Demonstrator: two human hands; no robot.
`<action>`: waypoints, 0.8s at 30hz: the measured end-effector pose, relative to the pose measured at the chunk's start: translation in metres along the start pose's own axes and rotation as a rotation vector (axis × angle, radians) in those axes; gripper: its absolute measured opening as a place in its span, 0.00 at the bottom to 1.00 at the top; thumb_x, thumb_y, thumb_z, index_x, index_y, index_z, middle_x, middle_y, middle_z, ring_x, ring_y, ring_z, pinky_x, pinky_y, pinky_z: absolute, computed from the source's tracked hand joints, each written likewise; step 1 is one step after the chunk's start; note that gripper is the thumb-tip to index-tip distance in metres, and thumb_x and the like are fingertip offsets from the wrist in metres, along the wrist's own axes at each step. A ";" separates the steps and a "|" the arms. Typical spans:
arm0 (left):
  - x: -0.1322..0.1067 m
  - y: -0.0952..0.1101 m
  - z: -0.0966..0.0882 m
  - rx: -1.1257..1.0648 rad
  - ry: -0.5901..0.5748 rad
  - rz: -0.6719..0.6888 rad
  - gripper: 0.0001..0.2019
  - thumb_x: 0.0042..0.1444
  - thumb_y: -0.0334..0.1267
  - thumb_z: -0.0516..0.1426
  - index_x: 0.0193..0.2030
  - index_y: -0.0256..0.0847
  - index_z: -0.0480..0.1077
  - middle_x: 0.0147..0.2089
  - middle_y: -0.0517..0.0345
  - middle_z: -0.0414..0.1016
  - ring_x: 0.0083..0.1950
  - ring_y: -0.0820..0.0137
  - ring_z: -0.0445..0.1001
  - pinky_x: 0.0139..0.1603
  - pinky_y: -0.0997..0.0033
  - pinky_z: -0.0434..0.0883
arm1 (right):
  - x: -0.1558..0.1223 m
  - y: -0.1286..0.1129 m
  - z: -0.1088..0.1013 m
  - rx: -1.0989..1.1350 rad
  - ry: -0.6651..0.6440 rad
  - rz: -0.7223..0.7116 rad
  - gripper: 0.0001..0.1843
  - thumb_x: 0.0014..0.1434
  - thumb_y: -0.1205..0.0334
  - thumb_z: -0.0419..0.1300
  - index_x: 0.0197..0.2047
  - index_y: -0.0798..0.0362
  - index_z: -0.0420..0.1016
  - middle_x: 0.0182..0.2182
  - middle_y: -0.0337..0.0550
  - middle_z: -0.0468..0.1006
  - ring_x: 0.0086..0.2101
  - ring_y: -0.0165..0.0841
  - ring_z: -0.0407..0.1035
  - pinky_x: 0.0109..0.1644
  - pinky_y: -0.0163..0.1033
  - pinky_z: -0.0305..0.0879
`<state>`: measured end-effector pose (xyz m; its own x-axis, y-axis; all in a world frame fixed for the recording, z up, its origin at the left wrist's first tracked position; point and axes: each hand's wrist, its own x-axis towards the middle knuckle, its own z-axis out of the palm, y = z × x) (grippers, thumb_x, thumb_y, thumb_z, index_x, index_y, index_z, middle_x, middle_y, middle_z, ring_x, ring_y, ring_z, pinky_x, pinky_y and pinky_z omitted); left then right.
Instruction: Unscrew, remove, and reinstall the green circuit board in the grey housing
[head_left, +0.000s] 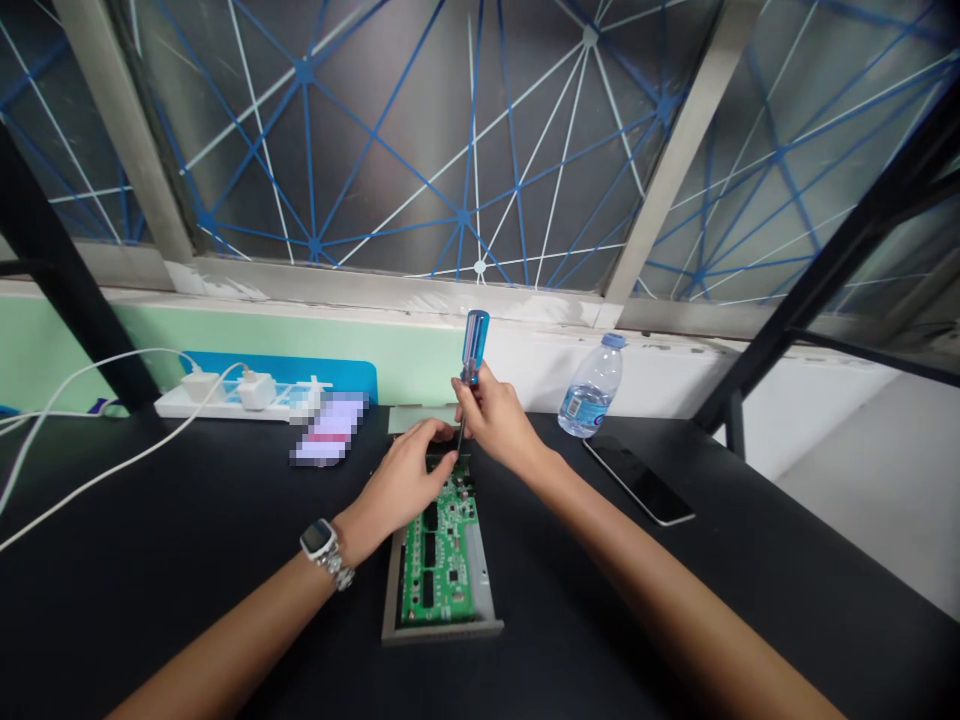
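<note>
A green circuit board [442, 560] lies in a shallow grey metal case [487, 590] on the black table [187, 560]. My right hand [495, 420] is wrapped round a blue-handled screwdriver [474, 345], held upright with its tip down at the board's far end. My left hand [409, 475], with a watch on the wrist, rests curled on the far part of the board, fingertips close to the screwdriver's shaft. What its fingers pinch, if anything, is hidden.
A clear water bottle [594, 388] stands to the right by the wall. A dark phone [639, 482] lies flat beside it. A white power strip [225, 400] with chargers and white cables [82, 480] sits at the back left. A black frame post [810, 290] rises at right.
</note>
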<state>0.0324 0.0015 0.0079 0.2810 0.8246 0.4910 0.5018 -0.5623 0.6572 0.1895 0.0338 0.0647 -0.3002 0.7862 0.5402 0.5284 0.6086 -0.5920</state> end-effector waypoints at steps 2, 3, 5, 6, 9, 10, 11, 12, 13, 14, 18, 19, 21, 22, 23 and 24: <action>0.012 0.001 0.003 -0.128 -0.016 -0.023 0.05 0.58 0.34 0.57 0.41 0.40 0.69 0.42 0.52 0.78 0.44 0.63 0.77 0.48 0.62 0.72 | 0.000 0.000 0.000 -0.007 -0.004 0.003 0.06 0.68 0.57 0.49 0.44 0.49 0.60 0.22 0.36 0.74 0.20 0.33 0.72 0.27 0.34 0.64; 0.018 0.000 0.005 -0.182 -0.020 -0.045 0.03 0.57 0.35 0.58 0.38 0.40 0.69 0.38 0.53 0.79 0.39 0.64 0.78 0.44 0.64 0.73 | 0.000 0.000 0.000 -0.009 -0.005 0.004 0.06 0.68 0.57 0.49 0.44 0.49 0.60 0.22 0.36 0.74 0.20 0.34 0.72 0.27 0.34 0.64; 0.026 -0.003 0.010 -0.251 0.006 -0.075 0.04 0.55 0.36 0.60 0.34 0.38 0.70 0.33 0.55 0.78 0.35 0.65 0.77 0.39 0.67 0.72 | 0.000 0.001 0.000 -0.005 -0.001 0.007 0.06 0.68 0.57 0.49 0.44 0.49 0.60 0.22 0.36 0.74 0.21 0.35 0.72 0.27 0.35 0.64; 0.029 -0.005 0.013 -0.271 0.026 -0.078 0.05 0.54 0.36 0.61 0.33 0.38 0.70 0.32 0.55 0.77 0.33 0.66 0.76 0.37 0.68 0.72 | 0.001 0.002 0.000 0.000 0.003 0.010 0.06 0.68 0.57 0.49 0.43 0.49 0.60 0.21 0.36 0.74 0.21 0.35 0.72 0.27 0.35 0.64; 0.030 -0.011 0.019 -0.339 0.074 -0.080 0.07 0.53 0.38 0.62 0.30 0.37 0.70 0.30 0.56 0.77 0.33 0.66 0.76 0.36 0.70 0.71 | 0.001 0.003 -0.001 0.021 0.007 0.021 0.06 0.68 0.56 0.49 0.43 0.48 0.60 0.21 0.35 0.73 0.21 0.35 0.73 0.27 0.35 0.65; 0.030 -0.012 0.020 -0.361 0.080 -0.083 0.07 0.53 0.37 0.62 0.30 0.37 0.71 0.30 0.56 0.77 0.33 0.66 0.76 0.36 0.70 0.71 | 0.001 0.003 -0.001 0.029 0.007 0.025 0.06 0.68 0.55 0.49 0.42 0.48 0.60 0.21 0.35 0.73 0.21 0.34 0.73 0.27 0.35 0.65; 0.029 -0.013 0.021 -0.380 0.081 -0.089 0.06 0.53 0.37 0.62 0.30 0.36 0.72 0.31 0.55 0.78 0.33 0.66 0.76 0.36 0.70 0.71 | 0.001 0.003 -0.001 0.038 0.006 0.029 0.06 0.68 0.55 0.50 0.42 0.48 0.60 0.21 0.35 0.73 0.21 0.34 0.73 0.26 0.35 0.65; 0.028 -0.012 0.022 -0.394 0.080 -0.096 0.06 0.53 0.37 0.62 0.30 0.36 0.72 0.31 0.55 0.78 0.33 0.66 0.76 0.36 0.70 0.71 | 0.001 0.003 -0.001 0.047 0.003 0.033 0.07 0.68 0.55 0.50 0.42 0.48 0.60 0.21 0.34 0.72 0.21 0.34 0.73 0.26 0.34 0.65; 0.027 -0.012 0.022 -0.404 0.080 -0.104 0.06 0.53 0.37 0.62 0.30 0.36 0.73 0.31 0.55 0.78 0.33 0.66 0.76 0.35 0.70 0.71 | 0.001 0.003 -0.001 0.058 -0.001 0.036 0.07 0.68 0.54 0.50 0.42 0.48 0.60 0.21 0.34 0.72 0.20 0.34 0.73 0.26 0.34 0.66; 0.026 -0.011 0.022 -0.415 0.080 -0.111 0.06 0.53 0.37 0.61 0.30 0.36 0.73 0.30 0.54 0.78 0.33 0.66 0.76 0.35 0.70 0.71 | 0.001 0.003 -0.001 0.071 -0.004 0.040 0.07 0.68 0.54 0.50 0.42 0.48 0.60 0.21 0.34 0.72 0.20 0.33 0.72 0.25 0.34 0.66; 0.025 -0.011 0.022 -0.467 0.066 -0.123 0.06 0.54 0.37 0.61 0.31 0.36 0.74 0.32 0.53 0.80 0.35 0.64 0.78 0.37 0.69 0.72 | 0.001 0.004 -0.004 0.156 -0.047 0.076 0.09 0.67 0.52 0.51 0.42 0.48 0.61 0.24 0.35 0.73 0.19 0.31 0.72 0.23 0.33 0.67; 0.024 -0.012 0.022 -0.481 0.058 -0.123 0.06 0.55 0.37 0.60 0.32 0.36 0.75 0.33 0.52 0.81 0.36 0.63 0.79 0.39 0.68 0.73 | 0.001 0.005 -0.005 0.189 -0.078 0.096 0.09 0.66 0.52 0.52 0.41 0.49 0.62 0.25 0.36 0.74 0.19 0.30 0.71 0.23 0.33 0.67; 0.024 -0.013 0.021 -0.507 0.036 -0.123 0.06 0.55 0.37 0.60 0.34 0.36 0.76 0.36 0.51 0.82 0.39 0.62 0.80 0.43 0.66 0.74 | 0.002 0.006 -0.010 0.264 -0.161 0.139 0.10 0.65 0.52 0.54 0.40 0.50 0.63 0.29 0.38 0.75 0.19 0.29 0.71 0.21 0.32 0.67; 0.023 -0.014 0.020 -0.518 0.020 -0.124 0.07 0.56 0.37 0.60 0.35 0.36 0.76 0.37 0.50 0.82 0.40 0.61 0.80 0.44 0.65 0.74 | 0.002 0.006 -0.014 0.302 -0.206 0.158 0.10 0.64 0.53 0.56 0.39 0.51 0.64 0.30 0.39 0.76 0.20 0.28 0.71 0.20 0.32 0.67; 0.023 -0.014 0.019 -0.527 0.000 -0.125 0.07 0.56 0.37 0.59 0.36 0.36 0.76 0.38 0.50 0.82 0.41 0.61 0.80 0.45 0.65 0.74 | 0.003 0.005 -0.017 0.336 -0.247 0.175 0.09 0.63 0.55 0.57 0.39 0.51 0.65 0.31 0.39 0.76 0.20 0.28 0.72 0.20 0.31 0.67; 0.023 -0.014 0.018 -0.532 -0.020 -0.126 0.08 0.56 0.37 0.59 0.37 0.36 0.76 0.39 0.49 0.82 0.42 0.61 0.80 0.46 0.65 0.73 | 0.003 0.004 -0.021 0.367 -0.284 0.187 0.09 0.62 0.57 0.58 0.40 0.52 0.65 0.33 0.40 0.76 0.22 0.28 0.73 0.20 0.31 0.67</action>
<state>0.0467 0.0288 -0.0001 0.2634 0.8858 0.3822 0.0508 -0.4083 0.9114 0.2080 0.0364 0.0764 -0.4580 0.8529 0.2508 0.2953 0.4120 -0.8620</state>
